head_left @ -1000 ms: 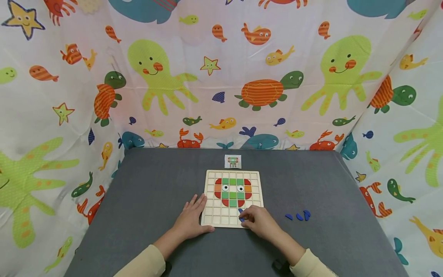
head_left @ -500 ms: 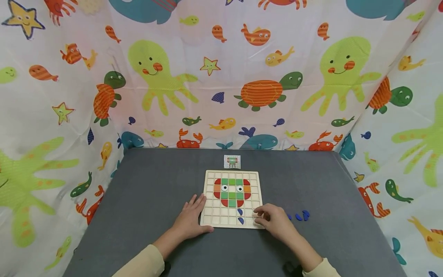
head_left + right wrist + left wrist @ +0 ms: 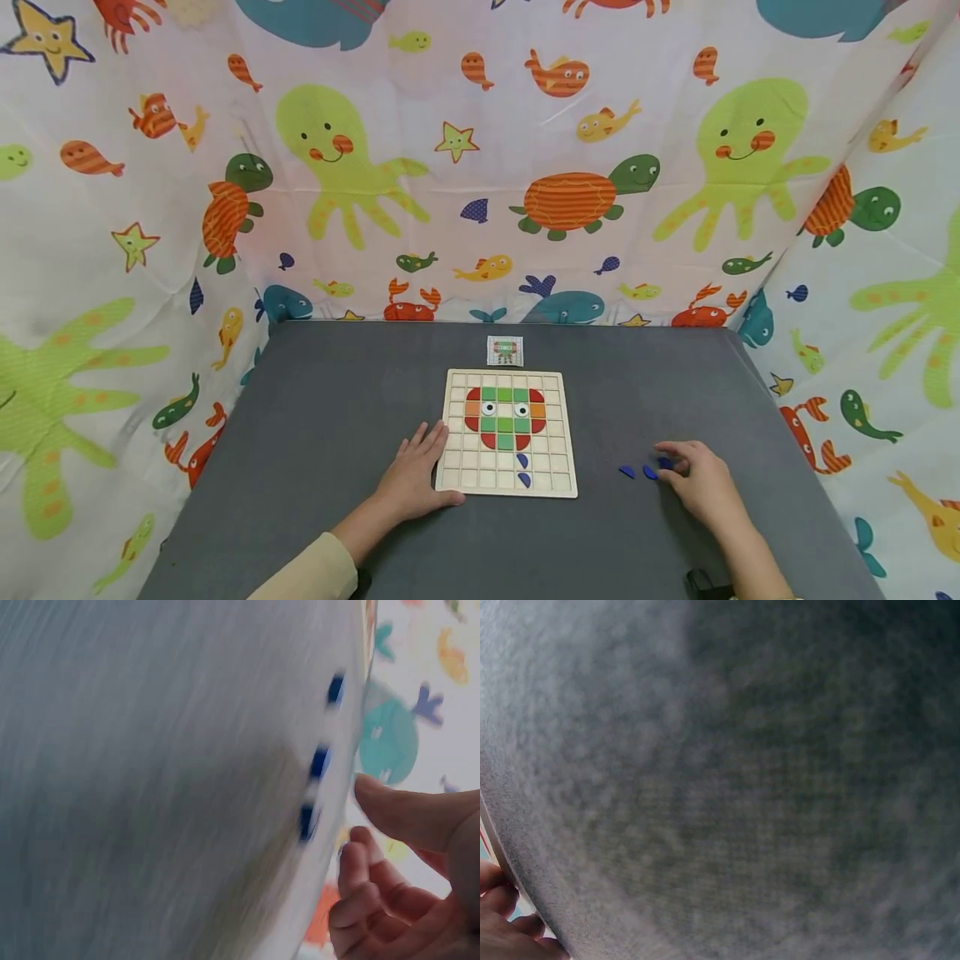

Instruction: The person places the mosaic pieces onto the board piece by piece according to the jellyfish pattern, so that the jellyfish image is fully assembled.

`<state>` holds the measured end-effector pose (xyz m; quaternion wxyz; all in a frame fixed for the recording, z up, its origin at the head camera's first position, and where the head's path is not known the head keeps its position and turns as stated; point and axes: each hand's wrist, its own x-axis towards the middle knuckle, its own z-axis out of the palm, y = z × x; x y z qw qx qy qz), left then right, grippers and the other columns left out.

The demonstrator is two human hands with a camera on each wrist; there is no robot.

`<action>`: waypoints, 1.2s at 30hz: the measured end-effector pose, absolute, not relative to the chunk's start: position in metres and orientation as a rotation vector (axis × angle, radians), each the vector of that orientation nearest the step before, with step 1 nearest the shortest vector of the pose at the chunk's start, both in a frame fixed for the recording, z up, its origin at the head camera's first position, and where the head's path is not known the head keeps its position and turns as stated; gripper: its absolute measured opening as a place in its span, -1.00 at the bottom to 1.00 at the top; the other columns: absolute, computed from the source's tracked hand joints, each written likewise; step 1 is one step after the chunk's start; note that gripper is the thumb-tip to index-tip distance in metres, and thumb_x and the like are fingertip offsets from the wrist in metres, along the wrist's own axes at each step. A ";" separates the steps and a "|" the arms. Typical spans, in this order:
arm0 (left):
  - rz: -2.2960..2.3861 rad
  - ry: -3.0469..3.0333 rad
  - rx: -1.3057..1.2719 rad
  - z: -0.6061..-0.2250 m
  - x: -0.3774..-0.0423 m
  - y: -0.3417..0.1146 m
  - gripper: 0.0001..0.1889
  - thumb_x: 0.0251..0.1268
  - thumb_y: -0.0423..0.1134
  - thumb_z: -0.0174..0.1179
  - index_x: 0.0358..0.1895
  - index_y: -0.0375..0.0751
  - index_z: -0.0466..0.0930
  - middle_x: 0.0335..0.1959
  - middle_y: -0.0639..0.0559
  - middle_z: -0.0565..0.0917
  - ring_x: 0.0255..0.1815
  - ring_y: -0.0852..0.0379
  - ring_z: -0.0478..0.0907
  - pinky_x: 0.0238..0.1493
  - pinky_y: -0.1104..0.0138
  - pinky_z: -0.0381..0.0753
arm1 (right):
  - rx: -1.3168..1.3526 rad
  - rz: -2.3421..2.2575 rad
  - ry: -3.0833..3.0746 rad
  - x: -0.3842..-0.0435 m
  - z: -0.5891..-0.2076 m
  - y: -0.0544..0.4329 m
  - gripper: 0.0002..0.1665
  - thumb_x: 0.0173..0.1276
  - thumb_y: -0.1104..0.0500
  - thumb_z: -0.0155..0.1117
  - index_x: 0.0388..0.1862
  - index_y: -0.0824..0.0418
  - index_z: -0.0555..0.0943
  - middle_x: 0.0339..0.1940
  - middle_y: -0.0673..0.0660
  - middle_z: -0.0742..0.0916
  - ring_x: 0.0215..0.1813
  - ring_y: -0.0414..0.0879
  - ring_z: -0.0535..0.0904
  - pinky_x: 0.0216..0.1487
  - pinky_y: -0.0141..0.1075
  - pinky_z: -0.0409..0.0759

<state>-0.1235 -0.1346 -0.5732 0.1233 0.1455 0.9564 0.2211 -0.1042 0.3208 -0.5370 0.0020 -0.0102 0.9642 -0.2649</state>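
A pale wooden grid board [image 3: 465, 479] lies on the table, bearing a face pattern of red, green and orange tiles [image 3: 506, 424] with two eye pieces. Below the pattern, two blue half-round pieces [image 3: 523, 480] lie in one column. My left hand [image 3: 408, 475] rests at the board's left edge, fingers extended and thumb at the lower corner. Off to the right, my right hand [image 3: 701, 483] hovers over the loose blue pieces [image 3: 627, 472], its fingertips overlapping the rightmost one. In the right wrist view, thumb and fingers are apart with nothing between them, beside blurred blue pieces [image 3: 320, 762].
A small picture card [image 3: 505, 351] showing a similar coloured figure lies behind the board. The dark grey table [image 3: 360, 375] is bordered by a curtain [image 3: 420, 192] printed with sea animals. A black strap or device [image 3: 705, 583] sits at the right wrist.
My right hand has let go of a blue piece on the board, leaving two visible there, and moved right to the loose pieces. The left hand stays in place.
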 end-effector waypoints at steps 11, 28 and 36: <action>0.690 2.797 0.426 -0.569 -0.122 -0.134 0.21 -0.01 0.34 0.44 0.62 -0.18 0.05 0.65 -0.06 0.09 0.67 -0.20 -0.09 0.55 -0.23 0.01 | -0.018 -0.750 3.012 -0.106 -0.551 0.349 -0.69 0.19 0.24 0.53 -0.06 0.21 0.78 -0.15 0.20 0.70 -0.22 0.00 0.63 -0.17 0.01 0.60; 0.700 2.786 0.422 -0.570 -0.120 -0.134 0.20 -0.01 0.34 0.44 0.62 -0.20 0.06 0.65 -0.07 0.09 0.67 -0.20 -0.08 0.55 -0.23 0.01 | 0.086 -0.827 2.959 -0.111 -0.551 0.355 -0.68 0.27 0.09 0.50 -0.08 0.25 0.73 -0.26 0.11 0.79 -0.27 -0.05 0.69 -0.24 -0.09 0.63; 0.677 2.789 0.418 -0.572 -0.122 -0.135 0.21 -0.01 0.37 0.43 0.63 -0.17 0.05 0.65 -0.05 0.08 0.67 -0.19 -0.09 0.55 -0.22 0.02 | 0.043 -0.864 3.097 -0.113 -0.545 0.349 -0.68 0.29 0.21 0.46 0.00 0.29 0.73 -0.28 0.11 0.81 -0.29 -0.04 0.74 -0.28 -0.14 0.69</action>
